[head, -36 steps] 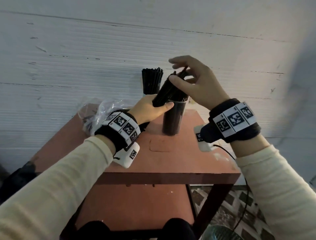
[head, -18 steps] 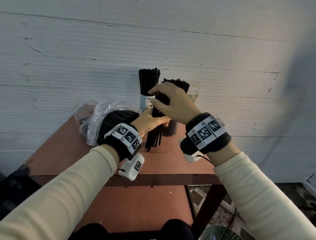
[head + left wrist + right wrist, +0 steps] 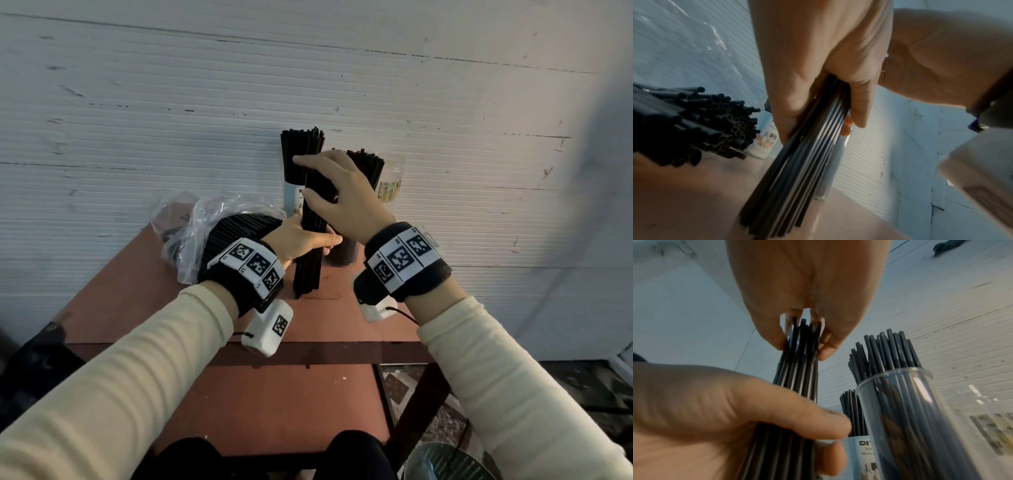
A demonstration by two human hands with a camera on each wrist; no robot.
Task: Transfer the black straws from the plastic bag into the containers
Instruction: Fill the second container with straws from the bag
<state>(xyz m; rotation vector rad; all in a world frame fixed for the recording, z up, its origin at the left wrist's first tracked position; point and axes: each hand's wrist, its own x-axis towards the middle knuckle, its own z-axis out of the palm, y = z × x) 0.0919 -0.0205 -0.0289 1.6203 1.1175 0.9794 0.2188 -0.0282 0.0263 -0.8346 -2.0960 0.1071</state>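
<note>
A bundle of black straws point(image 3: 308, 260) stands upright with its lower ends on the red-brown table point(image 3: 144, 284). My left hand point(image 3: 310, 241) grips it at mid height, fingers wrapped round it point(image 3: 807, 162). My right hand point(image 3: 305, 180) pinches the bundle's top between thumb and fingers point(image 3: 801, 340). A clear plastic bag point(image 3: 202, 222) with many more black straws point(image 3: 705, 121) lies at the left. Behind the bundle a white labelled container point(image 3: 293, 202) holds straws. To its right, a clear container point(image 3: 910, 418) is packed with straws.
Another clear container point(image 3: 390, 181) stands at the back right by the white ribbed wall point(image 3: 137, 102). The table's front edge point(image 3: 325, 353) runs below my wrists, with a lower shelf point(image 3: 274, 411) under it. Patterned floor and a round metal object point(image 3: 445, 462) lie lower right.
The bundle was tilted against the clear container; it now stands upright on the table in front of it. My right hand came down onto its top, and my left hand still grips it.
</note>
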